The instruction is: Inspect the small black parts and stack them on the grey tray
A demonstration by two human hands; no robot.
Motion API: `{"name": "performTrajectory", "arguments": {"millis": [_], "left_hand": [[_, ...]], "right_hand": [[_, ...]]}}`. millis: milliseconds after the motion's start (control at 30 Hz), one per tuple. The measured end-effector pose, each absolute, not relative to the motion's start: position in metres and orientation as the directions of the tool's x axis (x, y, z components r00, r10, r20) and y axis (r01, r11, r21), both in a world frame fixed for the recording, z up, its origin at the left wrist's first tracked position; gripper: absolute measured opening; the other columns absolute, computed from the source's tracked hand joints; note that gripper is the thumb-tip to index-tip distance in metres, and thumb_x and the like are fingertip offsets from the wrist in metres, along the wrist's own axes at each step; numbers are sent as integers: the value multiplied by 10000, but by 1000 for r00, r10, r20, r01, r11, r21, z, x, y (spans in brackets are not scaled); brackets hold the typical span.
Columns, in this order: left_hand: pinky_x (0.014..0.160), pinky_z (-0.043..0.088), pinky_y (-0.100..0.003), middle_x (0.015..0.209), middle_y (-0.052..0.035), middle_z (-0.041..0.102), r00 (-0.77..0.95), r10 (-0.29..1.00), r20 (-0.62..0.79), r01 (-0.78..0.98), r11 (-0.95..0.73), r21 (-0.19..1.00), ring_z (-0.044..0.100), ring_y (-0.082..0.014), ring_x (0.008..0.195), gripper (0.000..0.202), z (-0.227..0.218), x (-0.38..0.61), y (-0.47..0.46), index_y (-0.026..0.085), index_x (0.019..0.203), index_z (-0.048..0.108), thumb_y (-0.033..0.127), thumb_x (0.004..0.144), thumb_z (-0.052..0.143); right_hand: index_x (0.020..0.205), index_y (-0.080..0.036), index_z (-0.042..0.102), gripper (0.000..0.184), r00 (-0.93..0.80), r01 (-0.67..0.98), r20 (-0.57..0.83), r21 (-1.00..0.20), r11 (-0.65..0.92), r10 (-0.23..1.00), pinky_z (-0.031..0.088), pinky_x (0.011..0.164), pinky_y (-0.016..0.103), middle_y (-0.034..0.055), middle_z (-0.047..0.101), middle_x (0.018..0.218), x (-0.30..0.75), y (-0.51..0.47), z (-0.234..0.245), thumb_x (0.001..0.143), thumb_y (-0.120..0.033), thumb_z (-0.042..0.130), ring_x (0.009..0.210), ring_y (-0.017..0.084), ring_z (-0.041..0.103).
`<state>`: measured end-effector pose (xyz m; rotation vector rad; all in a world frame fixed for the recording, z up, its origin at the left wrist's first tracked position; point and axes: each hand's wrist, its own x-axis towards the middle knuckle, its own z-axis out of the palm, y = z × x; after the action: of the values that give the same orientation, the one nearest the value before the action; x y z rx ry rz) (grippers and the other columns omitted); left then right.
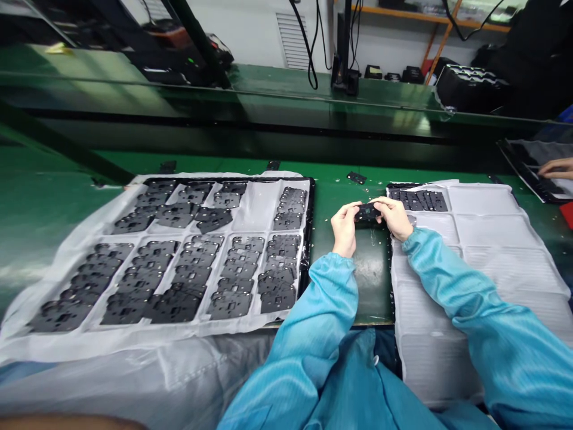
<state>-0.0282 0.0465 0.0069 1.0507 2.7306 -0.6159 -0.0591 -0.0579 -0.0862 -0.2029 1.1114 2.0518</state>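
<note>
Both my hands hold one small flat black plastic part (367, 212) between them, above the green bench between two trays. My left hand (344, 228) pinches its left end. At the right end, the fingers of my right hand (394, 216) are closed on it. To the left lies a tray lined with white sheet (257, 206), its compartments filled with overlapping black plates (237, 275). On the right, a second lined tray (483, 239) carries a row of black parts (418, 200) in its top left compartment.
A loose black part (356, 178) lies on the bench beyond my hands, with small bits scattered nearby. Two more loose parts lie behind the left tray. At far right, another person's hand (557, 169) rests over a further tray (528, 173). A green post (67, 143) slants across the left.
</note>
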Motion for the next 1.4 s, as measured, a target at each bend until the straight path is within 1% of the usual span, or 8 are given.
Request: {"name": "performTrajectory", "arguments": {"millis": [300,533,700,867,1000,1100,1167,1400], "left_hand": [[655,433,-195,1081,-77,679,-808,502,-310,585,748,-315,600,-149,897,249,5,-25,36,158,939,737,297,738,688],[610,397,-193,1015,-66,692,-806,561,-189,592,748,-301,592,-139,844,214,1,-25,28,157,894,740,263,719,676],[633,416,-187,1100,-62,663,-844,439,-307,512,831,-218,592,-118,840,313,-6,-14,25,184,1026,702,303,736,704],[620,424,-190,1108,-86,665,-874,329,-358,428,869,-248,596,-109,793,402,-6,-10,30,178,1114,622,309,744,706],[555,403,-186,958,-87,677,-889,344,-304,423,869,-256,579,-101,701,316,-2,-15,32,131,1009,623,279,733,671],[517,388,-183,890,-75,666,-898,337,-283,412,869,-274,562,-94,651,276,1,-18,32,122,950,624,250,707,651],[502,383,-183,861,-70,660,-905,321,-278,397,872,-286,553,-90,627,256,1,-18,31,122,920,624,240,694,642],[477,369,-185,807,-58,646,-917,301,-263,373,879,-296,535,-83,587,214,-2,-17,33,121,877,612,223,689,610]], "right_hand": [[888,-175,726,240,-765,-574,-459,804,-155,452,408,503,201,36,652,945,-51,-52,-93,727,-340,660,739,134,554],[835,-199,739,166,-738,-614,-505,778,-134,449,464,735,252,13,670,919,-52,-51,-89,728,-302,665,865,159,577],[792,-193,736,142,-587,-801,-670,562,-208,454,463,803,260,8,677,873,-48,-50,-113,767,-246,607,863,150,588],[966,-185,700,255,-590,-806,-621,421,-416,516,478,621,248,20,660,843,-35,-79,-185,772,-348,678,699,135,593],[939,-163,651,358,-722,-690,-442,410,-596,532,469,567,238,17,637,734,-31,-121,-212,692,-388,779,628,126,583],[889,-152,657,387,-820,-569,-158,335,-751,551,513,673,281,46,666,806,-30,-144,-204,654,-427,797,710,150,617],[886,-154,679,372,-817,-570,-59,229,-789,573,521,781,316,63,679,903,-27,-149,-199,671,-443,776,822,178,633],[865,-175,703,261,-657,-690,-296,-135,-711,694,510,773,316,49,682,925,-23,-107,-228,814,-419,626,834,191,629]]}}
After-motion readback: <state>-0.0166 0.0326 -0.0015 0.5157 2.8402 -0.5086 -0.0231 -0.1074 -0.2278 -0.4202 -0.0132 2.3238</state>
